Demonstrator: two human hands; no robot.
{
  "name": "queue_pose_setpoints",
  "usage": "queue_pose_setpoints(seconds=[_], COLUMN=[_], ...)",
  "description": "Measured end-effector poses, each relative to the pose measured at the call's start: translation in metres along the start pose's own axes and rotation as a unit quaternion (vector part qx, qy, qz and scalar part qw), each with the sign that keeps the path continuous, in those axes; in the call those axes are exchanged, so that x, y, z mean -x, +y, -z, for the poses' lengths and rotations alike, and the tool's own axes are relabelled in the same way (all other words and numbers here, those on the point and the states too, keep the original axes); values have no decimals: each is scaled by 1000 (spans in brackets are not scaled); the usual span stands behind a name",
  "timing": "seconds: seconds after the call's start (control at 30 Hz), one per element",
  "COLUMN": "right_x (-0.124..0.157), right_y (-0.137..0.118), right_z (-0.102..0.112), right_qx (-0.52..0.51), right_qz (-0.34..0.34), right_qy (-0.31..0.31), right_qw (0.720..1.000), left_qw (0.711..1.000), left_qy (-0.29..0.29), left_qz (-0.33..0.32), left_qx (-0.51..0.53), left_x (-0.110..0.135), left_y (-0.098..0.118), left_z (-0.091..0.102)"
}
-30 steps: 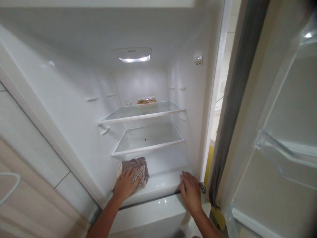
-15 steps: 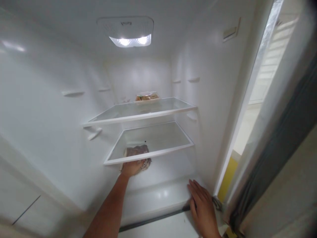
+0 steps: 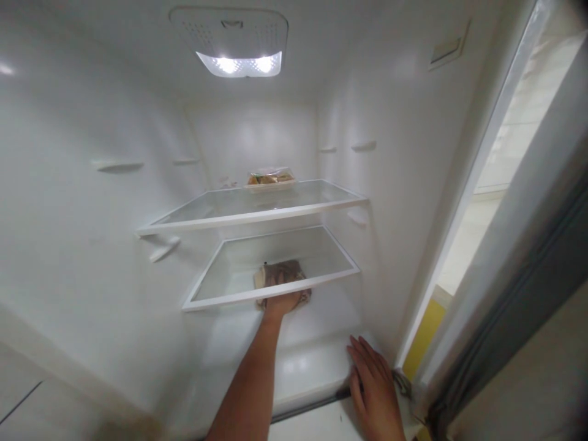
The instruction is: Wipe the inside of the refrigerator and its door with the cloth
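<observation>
Under the lower glass shelf [image 3: 239, 263] of a refrigerator, my left hand [image 3: 283, 301] presses a brown-and-white patterned cloth [image 3: 294, 268] against the inner floor [image 3: 321, 324]. Its fingers lie over the cloth, seen partly through the glass and crossed by the shelf's white front edge. My right hand [image 3: 374, 380] rests at the front right edge of the fridge floor. Its fingers are stretched out and nothing is held in them.
On the upper glass shelf [image 3: 220, 205] sits a clear-wrapped food pack [image 3: 271, 177]. A lit lamp [image 3: 243, 64] is in the ceiling. Small shelf supports [image 3: 118, 166] stick out of both side walls. The door with its grey seal [image 3: 509, 294] stands at the right.
My left hand has slid the cloth to the right along the fridge floor. My right hand stays at the front edge. The view has shifted slightly.
</observation>
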State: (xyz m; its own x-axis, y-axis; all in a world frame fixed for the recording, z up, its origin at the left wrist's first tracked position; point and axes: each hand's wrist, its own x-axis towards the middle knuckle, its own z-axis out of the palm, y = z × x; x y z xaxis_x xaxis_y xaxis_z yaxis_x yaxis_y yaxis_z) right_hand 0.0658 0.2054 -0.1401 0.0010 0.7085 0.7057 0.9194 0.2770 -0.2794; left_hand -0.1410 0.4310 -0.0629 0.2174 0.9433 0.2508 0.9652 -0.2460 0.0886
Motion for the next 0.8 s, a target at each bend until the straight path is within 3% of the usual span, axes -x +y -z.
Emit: queue_pose_setpoints(seconds=[0.17,0.23,0.3,0.47,0.57,0.67,0.8], right_x=[-2,-1,-1,-1,0,1,2], right_y=[2,3,3,7,11,16,21], right_z=[0,0,1,0,-3,-7,-9], right_qx=[27,33,29,21,25,31,28], right_qz=[21,27,29,32,47,59,73], right_qy=[17,22,24,23,26,22,22], right_qw=[999,999,999,999,998,998,997], left_qw=[998,998,998,998,999,998,996], left_qy=[-1,-10,-11,17,31,29,20], left_qz=[-32,-31,-30,-35,2,49,86], left_qx=[45,58,63,50,34,19,-4], left_x=[0,1,1,-7,-13,-13,-2], left_y=[100,118,119,88,60,20,-49], left_z=[-16,-21,-24,-20,-15,-9,8])
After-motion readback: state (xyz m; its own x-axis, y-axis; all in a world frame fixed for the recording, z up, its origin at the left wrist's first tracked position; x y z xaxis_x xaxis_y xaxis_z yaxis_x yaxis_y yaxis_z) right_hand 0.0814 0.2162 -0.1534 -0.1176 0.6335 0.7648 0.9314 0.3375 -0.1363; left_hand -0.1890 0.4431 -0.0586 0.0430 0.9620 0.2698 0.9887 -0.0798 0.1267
